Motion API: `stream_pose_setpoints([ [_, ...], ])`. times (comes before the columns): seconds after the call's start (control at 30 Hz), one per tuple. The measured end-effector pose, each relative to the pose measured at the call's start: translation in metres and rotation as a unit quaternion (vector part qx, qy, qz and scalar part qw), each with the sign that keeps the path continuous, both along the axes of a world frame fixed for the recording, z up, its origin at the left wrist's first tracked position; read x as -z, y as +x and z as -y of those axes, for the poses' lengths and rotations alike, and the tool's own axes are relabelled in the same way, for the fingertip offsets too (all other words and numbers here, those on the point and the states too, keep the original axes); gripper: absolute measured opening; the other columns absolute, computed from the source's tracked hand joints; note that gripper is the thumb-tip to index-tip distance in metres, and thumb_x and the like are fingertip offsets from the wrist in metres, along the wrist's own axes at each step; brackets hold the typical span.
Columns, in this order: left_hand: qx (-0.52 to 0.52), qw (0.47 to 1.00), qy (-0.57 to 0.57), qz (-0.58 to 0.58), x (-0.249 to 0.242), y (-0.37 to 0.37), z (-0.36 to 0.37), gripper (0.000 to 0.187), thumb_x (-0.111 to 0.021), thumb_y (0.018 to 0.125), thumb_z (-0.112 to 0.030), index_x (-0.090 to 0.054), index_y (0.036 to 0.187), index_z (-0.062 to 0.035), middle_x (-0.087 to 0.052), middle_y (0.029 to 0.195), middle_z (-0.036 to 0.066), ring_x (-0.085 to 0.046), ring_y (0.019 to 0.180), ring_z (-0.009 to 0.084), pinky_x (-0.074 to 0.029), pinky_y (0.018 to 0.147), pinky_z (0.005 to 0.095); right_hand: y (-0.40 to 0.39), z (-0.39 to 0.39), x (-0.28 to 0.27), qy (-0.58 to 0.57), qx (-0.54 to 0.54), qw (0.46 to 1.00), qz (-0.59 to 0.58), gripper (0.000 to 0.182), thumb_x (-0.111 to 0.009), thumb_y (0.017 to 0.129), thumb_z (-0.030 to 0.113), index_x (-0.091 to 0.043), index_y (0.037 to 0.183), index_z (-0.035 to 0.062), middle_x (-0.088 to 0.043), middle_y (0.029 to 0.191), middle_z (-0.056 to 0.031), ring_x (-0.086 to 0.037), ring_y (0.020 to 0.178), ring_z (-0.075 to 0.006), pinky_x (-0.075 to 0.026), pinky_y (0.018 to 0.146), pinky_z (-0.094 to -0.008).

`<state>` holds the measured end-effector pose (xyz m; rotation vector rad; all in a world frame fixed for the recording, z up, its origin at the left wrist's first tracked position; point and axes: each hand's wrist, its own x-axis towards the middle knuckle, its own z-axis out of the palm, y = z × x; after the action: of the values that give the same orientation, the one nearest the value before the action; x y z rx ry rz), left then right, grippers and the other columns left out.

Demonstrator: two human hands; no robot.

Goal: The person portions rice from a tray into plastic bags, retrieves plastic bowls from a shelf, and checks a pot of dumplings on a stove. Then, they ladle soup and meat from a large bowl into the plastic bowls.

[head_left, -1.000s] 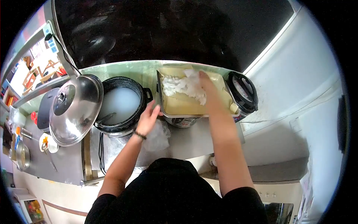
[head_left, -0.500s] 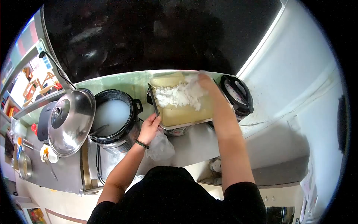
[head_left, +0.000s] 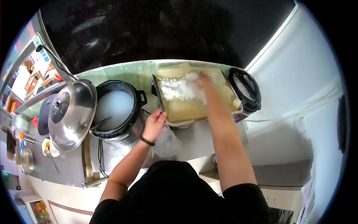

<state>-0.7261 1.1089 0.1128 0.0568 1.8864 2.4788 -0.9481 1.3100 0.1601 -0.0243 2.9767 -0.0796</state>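
Note:
A rectangular metal tray [head_left: 158, 93] lined with yellowish paper [head_left: 186, 111] stands on the counter in front of me. Soft white crumbly stuff [head_left: 177, 90] is heaped across its back left part. My left hand [head_left: 153, 127] grips the tray at its front left corner, thumb up along the side. Over the white heap, my right hand [head_left: 203, 80] is closed and blurred. A whitish thing shows at its fingers, too smeared to name. A crumpled clear plastic bag [head_left: 167, 143] lies beneath the tray's front left edge.
Left of the tray is a black electric cooker [head_left: 138, 98] full of cloudy white liquid, with a handle dipping in. A large steel lid [head_left: 71, 115] leans beside it. Another dark cooker [head_left: 245, 89] stands at the right, near the white wall [head_left: 287, 71].
My right hand has moved a little within the tray, and the white heap's right part has shifted. The left hand keeps its hold. The whole view has shifted slightly.

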Motion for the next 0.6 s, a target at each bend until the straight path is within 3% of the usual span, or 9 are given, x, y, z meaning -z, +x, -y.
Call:
stream_pose_setpoints([
  [0.03,0.006,1.0,0.02,0.0,0.002,0.0,-0.001,0.023,-0.043,0.087,-0.012,-0.053,0.105,-0.0014,-0.054,0.076,-0.005,-0.043,0.06,0.0007,-0.036,0.053,0.0159,-0.005,-0.009,0.001,0.008,-0.041,0.999,-0.001,0.088,-0.061,0.065,0.044,-0.024,0.129,-0.0042,-0.043,0.122,-0.0219,-0.044,0.112,-0.0302,-0.036,0.094,-0.0358],
  [0.07,0.008,1.0,0.019,-0.001,0.003,0.002,-0.002,0.023,-0.043,0.087,-0.012,-0.053,0.105,-0.0014,-0.054,0.076,-0.005,-0.043,0.06,0.0007,-0.036,0.053,0.0159,-0.01,-0.015,0.003,0.016,-0.081,0.997,-0.003,0.084,-0.062,0.066,0.04,-0.025,0.128,-0.005,-0.045,0.12,-0.0217,-0.046,0.11,-0.0307,-0.038,0.092,-0.0361],
  [0.17,-0.001,1.0,0.012,-0.018,0.001,0.002,-0.005,0.023,-0.043,0.087,-0.011,-0.053,0.106,-0.0023,-0.054,0.075,-0.006,-0.042,0.058,0.0001,-0.035,0.052,0.016,-0.027,-0.011,0.006,0.05,-0.052,0.996,0.051,0.081,-0.063,0.067,0.033,-0.026,0.127,-0.0057,-0.045,0.12,-0.0218,-0.046,0.109,-0.0313,-0.037,0.092,-0.0366],
  [0.3,-0.014,1.0,0.001,-0.025,-0.004,0.003,-0.007,0.031,-0.043,0.084,-0.008,-0.047,0.115,-0.0037,-0.055,0.073,-0.004,-0.042,0.055,0.0002,-0.034,0.048,0.0166,-0.015,0.002,0.017,0.092,-0.084,0.992,-0.017,0.077,-0.062,0.067,0.028,-0.026,0.127,-0.0058,-0.045,0.119,-0.0218,-0.046,0.109,-0.0318,-0.037,0.093,-0.0363],
  [0.4,-0.022,0.999,0.046,-0.007,-0.004,0.002,-0.013,0.023,-0.044,0.084,-0.009,-0.052,0.105,-0.0032,-0.051,0.07,-0.006,-0.041,0.057,0.0015,-0.035,0.051,0.0167,0.001,0.002,0.013,-0.028,-0.053,0.998,-0.004,0.083,-0.065,0.064,0.028,-0.025,0.129,-0.004,-0.045,0.121,-0.0223,-0.045,0.111,-0.031,-0.035,0.094,-0.0361],
  [0.47,-0.014,1.0,0.022,-0.008,0.001,0.0,-0.011,0.027,-0.044,0.084,-0.008,-0.049,0.111,-0.0039,-0.054,0.072,-0.005,-0.042,0.056,0.0009,-0.035,0.05,0.0167,-0.005,-0.014,0.035,-0.083,-0.053,0.98,-0.175,0.084,-0.068,0.061,0.031,-0.03,0.128,-0.0015,-0.047,0.119,-0.0208,-0.046,0.11,-0.0284,-0.037,0.091,-0.0357],
  [0.5,-0.009,1.0,0.002,-0.003,0.003,0.0,-0.008,0.033,-0.045,0.084,-0.008,-0.047,0.116,-0.0046,-0.056,0.074,-0.004,-0.043,0.056,0.0003,-0.035,0.049,0.0168,-0.004,-0.025,0.031,-0.085,-0.057,0.978,-0.181,0.084,-0.068,0.061,0.031,-0.03,0.128,-0.0015,-0.047,0.119,-0.0208,-0.046,0.11,-0.0284,-0.037,0.091,-0.0357],
  [0.57,-0.014,1.0,0.012,0.0,-0.005,0.002,-0.004,0.034,-0.047,0.084,-0.01,-0.046,0.117,-0.0044,-0.056,0.075,-0.004,-0.044,0.057,0.0006,-0.036,0.05,0.0167,-0.002,-0.048,0.02,-0.352,-0.006,0.933,-0.068,0.076,-0.061,0.069,0.037,-0.031,0.128,0.0013,-0.047,0.12,-0.0149,-0.051,0.101,-0.0221,-0.042,0.082,-0.0353],
  [0.6,-0.015,1.0,0.024,0.009,-0.008,0.004,-0.002,0.035,-0.048,0.085,-0.012,-0.045,0.118,-0.0042,-0.057,0.076,-0.004,-0.044,0.058,0.0008,-0.036,0.051,0.0167,0.011,-0.048,0.01,-0.353,-0.015,0.933,-0.071,0.076,-0.061,0.069,0.037,-0.031,0.128,0.0013,-0.047,0.12,-0.0149,-0.051,0.101,-0.0221,-0.042,0.082,-0.0353],
])
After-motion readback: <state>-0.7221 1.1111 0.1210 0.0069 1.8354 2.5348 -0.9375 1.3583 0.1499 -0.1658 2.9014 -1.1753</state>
